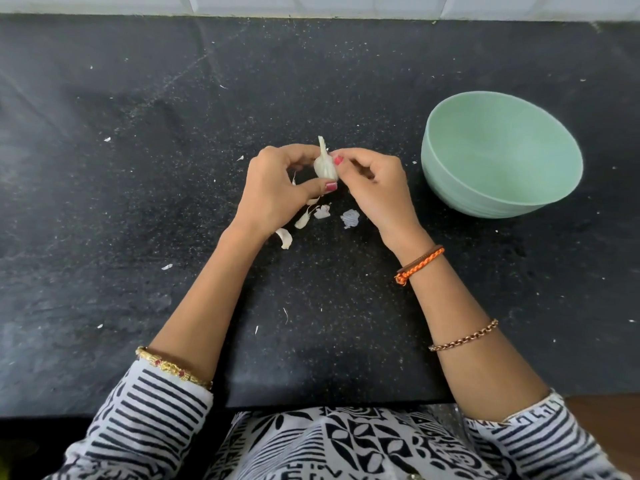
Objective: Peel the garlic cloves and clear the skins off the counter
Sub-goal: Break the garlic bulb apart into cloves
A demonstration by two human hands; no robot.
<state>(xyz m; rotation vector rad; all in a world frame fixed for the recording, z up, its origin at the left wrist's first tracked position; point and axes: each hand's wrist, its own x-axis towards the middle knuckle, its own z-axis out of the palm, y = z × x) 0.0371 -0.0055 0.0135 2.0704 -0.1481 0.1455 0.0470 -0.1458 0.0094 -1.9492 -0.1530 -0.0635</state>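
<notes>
A pale garlic piece (325,164) with a pointed papery tip is held above the black counter (138,168) at mid-frame. My left hand (277,188) grips it from the left, thumb under it and fingers curled over its top. My right hand (374,185) pinches its right side with thumb and fingertip. Several torn white skins (350,218) lie on the counter just below my hands, with a curved skin piece (284,237) near my left wrist.
A mint-green bowl (450,181) stands to the right of my hands and looks empty inside. Small skin flakes (167,267) are scattered across the counter. A white tiled wall (311,3) runs along the back edge.
</notes>
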